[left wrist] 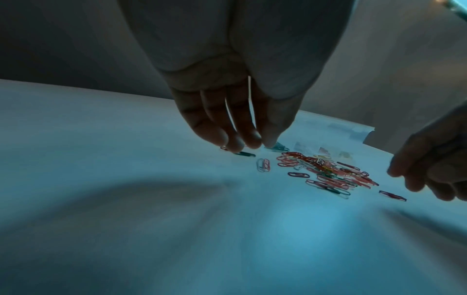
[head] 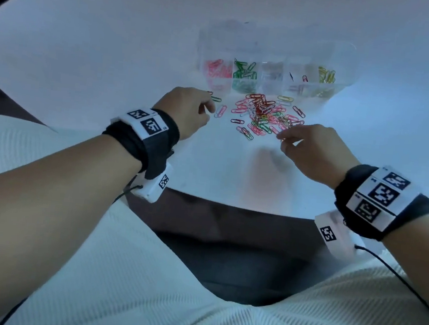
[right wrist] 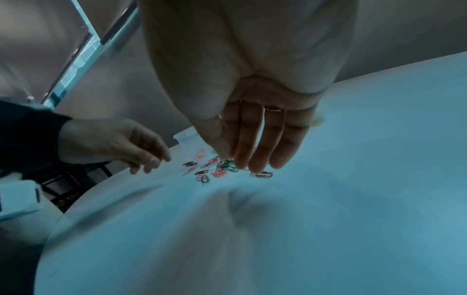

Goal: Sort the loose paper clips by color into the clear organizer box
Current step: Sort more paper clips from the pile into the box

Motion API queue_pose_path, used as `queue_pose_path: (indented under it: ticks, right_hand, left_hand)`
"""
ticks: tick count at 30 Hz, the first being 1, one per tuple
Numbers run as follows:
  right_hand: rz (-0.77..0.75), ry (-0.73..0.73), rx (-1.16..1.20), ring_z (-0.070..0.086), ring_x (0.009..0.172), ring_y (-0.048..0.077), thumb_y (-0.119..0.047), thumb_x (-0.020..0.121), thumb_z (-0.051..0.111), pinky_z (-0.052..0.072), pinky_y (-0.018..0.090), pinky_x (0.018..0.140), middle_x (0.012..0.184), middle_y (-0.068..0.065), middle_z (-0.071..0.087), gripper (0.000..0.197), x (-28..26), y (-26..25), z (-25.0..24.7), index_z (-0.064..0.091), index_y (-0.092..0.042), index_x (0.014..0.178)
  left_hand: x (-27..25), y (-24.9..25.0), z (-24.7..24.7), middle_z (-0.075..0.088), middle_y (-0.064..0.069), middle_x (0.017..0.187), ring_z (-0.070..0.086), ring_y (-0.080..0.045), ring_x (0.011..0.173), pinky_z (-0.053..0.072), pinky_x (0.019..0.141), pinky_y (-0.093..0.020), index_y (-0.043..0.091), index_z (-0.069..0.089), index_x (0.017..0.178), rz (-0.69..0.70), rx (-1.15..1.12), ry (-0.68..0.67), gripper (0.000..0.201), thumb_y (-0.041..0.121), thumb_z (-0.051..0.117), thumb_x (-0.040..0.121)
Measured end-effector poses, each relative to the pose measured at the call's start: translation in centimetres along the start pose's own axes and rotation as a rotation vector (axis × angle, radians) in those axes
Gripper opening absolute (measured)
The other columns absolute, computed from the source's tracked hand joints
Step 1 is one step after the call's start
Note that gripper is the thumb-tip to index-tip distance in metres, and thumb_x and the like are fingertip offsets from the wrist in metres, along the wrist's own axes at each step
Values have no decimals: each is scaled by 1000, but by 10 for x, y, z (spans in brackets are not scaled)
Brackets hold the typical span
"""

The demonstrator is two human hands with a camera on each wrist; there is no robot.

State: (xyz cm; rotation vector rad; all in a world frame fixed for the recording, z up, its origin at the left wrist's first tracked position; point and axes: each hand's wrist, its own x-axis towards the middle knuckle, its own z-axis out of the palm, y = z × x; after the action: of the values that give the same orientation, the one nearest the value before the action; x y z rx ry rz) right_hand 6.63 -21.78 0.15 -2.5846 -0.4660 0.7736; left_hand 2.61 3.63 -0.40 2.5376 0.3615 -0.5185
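Note:
The clear organizer box [head: 345, 67] stands at the back of the white table, with pink, green, pale and yellow clips in separate compartments. In front of it lies a pile of loose paper clips [head: 263, 112], mostly pink, red and green. My left hand [head: 205, 109] is left of the pile, its fingers straight down, and its fingertips [left wrist: 237, 145] touch the table by a lone green clip [left wrist: 244, 154]. My right hand [head: 282, 139] is at the pile's near right edge. Its thumb and forefinger pinch what looks like a small yellow clip [right wrist: 230, 159].
A pale and a pink clip [head: 220, 111] lie side by side between my left hand and the pile. The table [head: 113, 59] is round and its near edge runs just behind my wrists. My lap in white cloth is below it.

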Motion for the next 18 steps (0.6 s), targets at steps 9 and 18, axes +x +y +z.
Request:
queue_pose_path:
  ticks: [9,18]
  right_hand:
    - [-63,30,-168,60,106,32,-14,90,46,46,31,79,118,10,66,43,26,2,23,64,-30,126]
    - [-55,134,-254,60,78,31,-27,86,67,38,28,61,89,7,68,13,37,5,22,78,-21,89]
  left_hand:
    - [20,7,15,49,-9,114,52,-31,103,46,82,-38,13,52,121,85,293,-87,30,11,47,92]
    - [28,9,18,54,-14,115,56,-33,101,40,77,-32,9,68,103,104,284,-27,22,6,51,90]
